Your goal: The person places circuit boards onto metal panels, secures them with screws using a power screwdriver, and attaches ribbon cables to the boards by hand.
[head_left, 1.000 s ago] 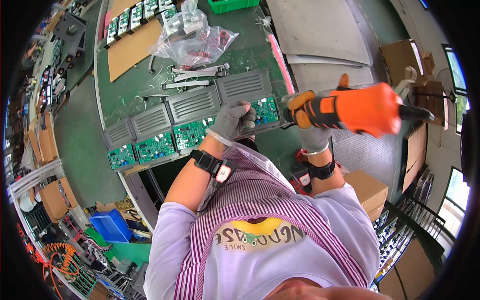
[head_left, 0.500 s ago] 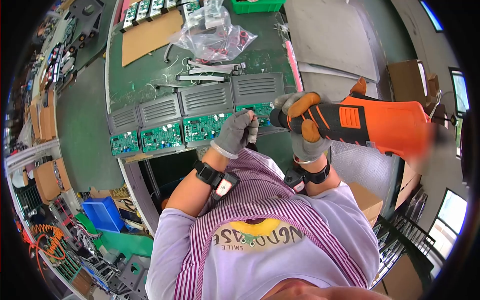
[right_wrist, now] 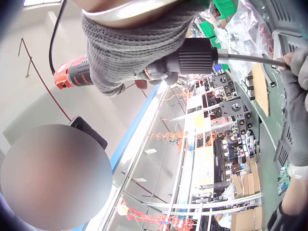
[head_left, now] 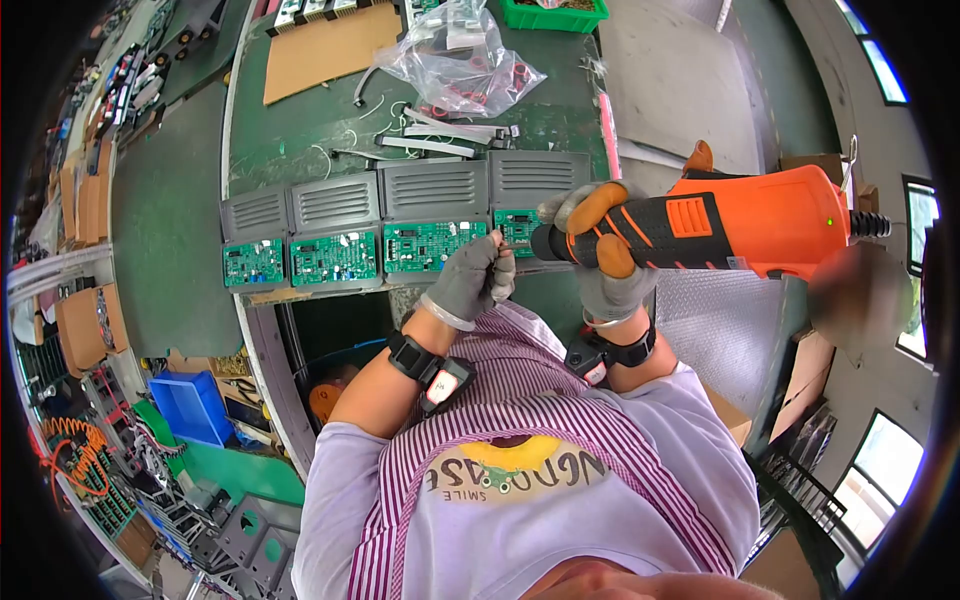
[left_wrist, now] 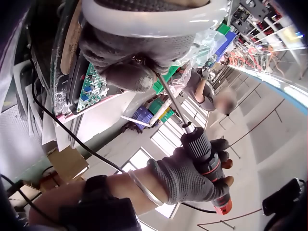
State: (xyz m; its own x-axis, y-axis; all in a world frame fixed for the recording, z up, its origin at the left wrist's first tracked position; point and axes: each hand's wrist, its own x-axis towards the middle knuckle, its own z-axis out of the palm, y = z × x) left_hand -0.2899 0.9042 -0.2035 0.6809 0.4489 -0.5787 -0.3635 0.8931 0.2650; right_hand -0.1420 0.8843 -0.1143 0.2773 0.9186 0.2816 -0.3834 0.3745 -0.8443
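In the head view my gloved right hand (head_left: 612,255) grips an orange and black electric screwdriver (head_left: 700,225) around its dark nose, the tool held almost level. Its long steel bit (left_wrist: 172,99) runs to the fingertips of my gloved left hand (head_left: 470,280). The left fingers are curled, and small shiny metal pieces like screws (left_wrist: 138,59) show between them in the left wrist view. The bit's tip is hidden at those fingers. Behind the hands, green circuit boards (head_left: 435,245) sit in grey slotted housings (head_left: 432,188) lined along the bench edge.
Loose grey strips (head_left: 430,147) and a clear plastic bag (head_left: 470,70) with red parts lie farther back on the green bench (head_left: 290,140). Beyond are a cardboard sheet (head_left: 330,55) and a green bin (head_left: 555,15). A blue bin (head_left: 190,408) stands at the lower left.
The screwdriver has come in toward the left hand, its nose now close to the left fingertips. The head view has shifted, so the bench and boards appear farther right and lower.
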